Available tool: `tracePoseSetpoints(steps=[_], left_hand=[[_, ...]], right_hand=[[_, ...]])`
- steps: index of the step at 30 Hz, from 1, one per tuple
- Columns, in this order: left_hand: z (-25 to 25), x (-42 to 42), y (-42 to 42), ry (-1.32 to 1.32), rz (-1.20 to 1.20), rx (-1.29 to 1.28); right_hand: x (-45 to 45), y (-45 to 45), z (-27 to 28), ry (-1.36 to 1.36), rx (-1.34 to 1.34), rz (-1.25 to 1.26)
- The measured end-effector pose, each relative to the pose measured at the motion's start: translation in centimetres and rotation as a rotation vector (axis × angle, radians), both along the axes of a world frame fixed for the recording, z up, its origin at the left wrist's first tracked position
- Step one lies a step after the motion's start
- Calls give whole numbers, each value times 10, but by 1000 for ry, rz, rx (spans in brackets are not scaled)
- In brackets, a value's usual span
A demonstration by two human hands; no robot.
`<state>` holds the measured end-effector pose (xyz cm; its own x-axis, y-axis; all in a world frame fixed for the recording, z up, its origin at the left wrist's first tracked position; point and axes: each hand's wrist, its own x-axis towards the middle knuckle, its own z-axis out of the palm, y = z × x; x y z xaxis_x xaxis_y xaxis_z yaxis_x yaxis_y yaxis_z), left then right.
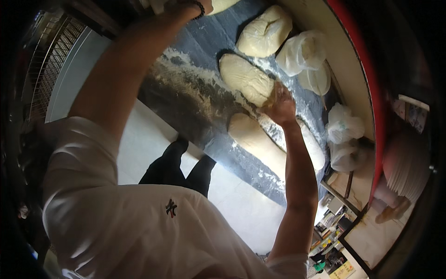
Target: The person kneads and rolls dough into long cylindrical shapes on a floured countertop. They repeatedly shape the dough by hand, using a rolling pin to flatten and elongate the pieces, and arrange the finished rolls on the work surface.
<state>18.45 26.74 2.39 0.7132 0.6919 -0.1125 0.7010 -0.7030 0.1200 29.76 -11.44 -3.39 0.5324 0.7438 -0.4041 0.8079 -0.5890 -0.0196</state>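
Note:
My right hand [280, 104] is at the near right end of an oblong piece of dough [245, 78], its thumb and fingers around that end. The dough lies on a dark, flour-dusted worktop [195, 38]. My left hand [206, 6], with a dark beaded bracelet [200, 9] at the wrist, reaches to the top edge beside another piece of dough [223, 5]. The frame cuts off its fingers. Closer to me lies a long dough piece [256, 141]. A further floured piece [310, 144] is partly hidden behind my right forearm.
A large dough lump [264, 33] sits at the back, beside a translucent plastic bag [301, 52] and a round pale utensil [316, 79]. More plastic bags [345, 122] stand along the right. A red-edged partition [378, 139] bounds that side. Wire racks [52, 66] are at left.

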Motion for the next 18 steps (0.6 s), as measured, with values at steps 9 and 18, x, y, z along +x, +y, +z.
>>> tracePoseSetpoints(steps=[9,18], left_hand=[[30,13,-18,305,-151,-254],[-54,80,-126,-133,-621,-24]], right_hand=[[2,1,4,13,-9,17],[4,5,8,35,-45,40]])
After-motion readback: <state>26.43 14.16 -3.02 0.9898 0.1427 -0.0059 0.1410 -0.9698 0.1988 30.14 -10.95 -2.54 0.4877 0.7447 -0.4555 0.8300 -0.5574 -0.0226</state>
